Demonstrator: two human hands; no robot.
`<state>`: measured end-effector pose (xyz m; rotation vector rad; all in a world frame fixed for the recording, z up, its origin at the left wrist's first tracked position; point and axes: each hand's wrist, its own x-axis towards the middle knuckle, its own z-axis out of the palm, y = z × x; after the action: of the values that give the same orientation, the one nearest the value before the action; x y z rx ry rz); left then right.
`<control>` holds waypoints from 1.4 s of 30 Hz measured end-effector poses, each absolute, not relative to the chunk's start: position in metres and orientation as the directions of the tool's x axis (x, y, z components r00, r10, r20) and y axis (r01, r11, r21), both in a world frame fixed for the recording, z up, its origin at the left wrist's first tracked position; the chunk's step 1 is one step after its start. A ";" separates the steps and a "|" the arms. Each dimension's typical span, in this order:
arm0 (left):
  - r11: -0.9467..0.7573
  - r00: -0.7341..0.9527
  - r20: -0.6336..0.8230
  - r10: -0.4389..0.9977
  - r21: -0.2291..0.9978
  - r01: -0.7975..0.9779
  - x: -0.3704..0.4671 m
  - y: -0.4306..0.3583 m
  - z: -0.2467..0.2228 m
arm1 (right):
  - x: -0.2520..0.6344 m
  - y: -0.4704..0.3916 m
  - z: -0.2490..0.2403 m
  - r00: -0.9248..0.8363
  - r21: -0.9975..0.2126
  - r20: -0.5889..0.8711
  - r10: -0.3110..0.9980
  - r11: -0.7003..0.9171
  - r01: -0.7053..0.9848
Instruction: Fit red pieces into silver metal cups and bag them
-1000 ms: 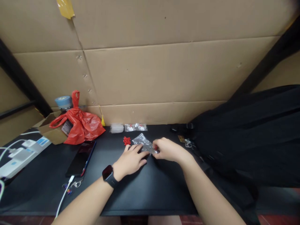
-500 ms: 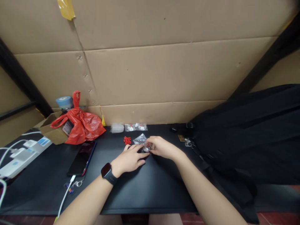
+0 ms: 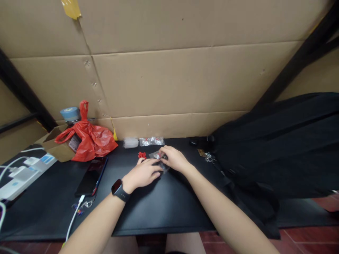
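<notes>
My left hand (image 3: 144,173), with a black watch at its wrist, lies palm down with fingers stretched out over a clear plastic bag (image 3: 165,168). My right hand (image 3: 174,158) has its fingers bent in a pinch on a small round silver piece with red on it (image 3: 158,155). The piece is at the bag; whether it is inside or on top I cannot tell, as fingers cover part of both. Close to my left fingertips is a small red cut-out ornament (image 3: 142,155).
Behind are bagged silver pieces (image 3: 151,141) and a stack of clear bags (image 3: 131,142). At left lie a phone (image 3: 91,176), a red plastic bag (image 3: 92,141) and a power strip (image 3: 28,174). Black fabric (image 3: 275,151) covers the right side; metal rings (image 3: 209,158) lie by it.
My right hand has moved up and left with the round silver piece, which now overlaps the clear bag. The bag's near end shows below my fingers. My left hand stays spread. The view has shifted slightly.
</notes>
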<state>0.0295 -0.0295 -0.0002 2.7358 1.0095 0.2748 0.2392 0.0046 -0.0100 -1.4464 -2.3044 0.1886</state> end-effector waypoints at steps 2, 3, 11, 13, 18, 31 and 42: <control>-0.721 0.720 0.125 0.683 0.279 0.635 0.028 -0.028 0.002 | 0.248 0.005 -0.008 -0.461 -0.382 0.229 0.857 0.515 0.768; -0.706 0.702 0.136 0.699 0.286 0.648 0.028 -0.028 0.002 | 0.252 0.005 -0.007 -0.485 -0.403 0.210 0.849 0.527 0.748; -0.644 0.596 0.248 0.764 0.244 0.725 0.035 -0.028 0.001 | 0.265 0.003 -0.004 -0.521 -0.399 0.100 0.847 0.514 0.759; -0.616 0.559 0.268 0.785 0.242 0.749 0.039 -0.025 -0.001 | 0.265 0.003 -0.006 -0.514 -0.367 0.087 0.854 0.507 0.780; -0.488 0.393 0.308 0.866 0.356 0.797 0.044 -0.016 -0.009 | 0.264 0.008 -0.012 -0.435 -0.368 0.155 0.887 0.460 0.808; -0.415 0.336 0.365 0.868 0.164 0.895 0.042 -0.015 -0.010 | 0.246 -0.004 0.001 -0.397 -0.305 0.319 0.861 0.490 0.817; -0.416 0.335 0.358 0.872 0.178 0.892 0.042 -0.013 -0.017 | 0.245 0.006 -0.017 -0.273 -0.544 0.166 0.948 0.319 0.776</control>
<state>0.0421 -0.0133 -0.0171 2.6075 1.7233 0.6462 0.2447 0.0062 -0.0169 -1.5205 -2.1300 0.4976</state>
